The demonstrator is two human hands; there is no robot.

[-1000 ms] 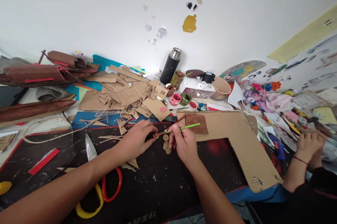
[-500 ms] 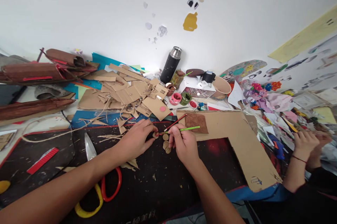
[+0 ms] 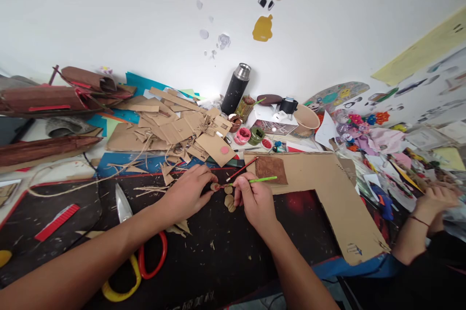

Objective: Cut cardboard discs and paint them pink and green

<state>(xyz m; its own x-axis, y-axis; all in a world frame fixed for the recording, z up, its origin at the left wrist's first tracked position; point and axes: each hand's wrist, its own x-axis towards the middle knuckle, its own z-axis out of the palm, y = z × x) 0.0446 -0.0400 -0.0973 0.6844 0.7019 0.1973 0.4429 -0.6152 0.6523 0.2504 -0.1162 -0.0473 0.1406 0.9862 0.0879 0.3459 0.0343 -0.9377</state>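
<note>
My right hand (image 3: 257,203) is closed around a green paintbrush (image 3: 265,179), whose tip points left and touches a small round cardboard disc (image 3: 215,186). Thumb and fingers of my left hand (image 3: 191,191) pinch that disc at its left side; its face shows some reddish-brown paint. Between the hands, several bare cardboard discs (image 3: 229,201) lie on the black table mat (image 3: 204,261). Just above them rests a red paintbrush (image 3: 243,169), slanting toward a brown-painted cardboard piece (image 3: 271,170).
Scissors (image 3: 124,205) lie under my left forearm. Cardboard scraps (image 3: 178,128) are heaped behind it. Open paint jars (image 3: 242,136) and a black flask (image 3: 236,89) stand at the back. An L-shaped cardboard sheet (image 3: 329,193) lies right, near another person's hands (image 3: 437,203).
The brush tip has shifted slightly on the disc, and more of the disc's face looks reddish. The other person's hands at right have moved a little lower and to the right.
</note>
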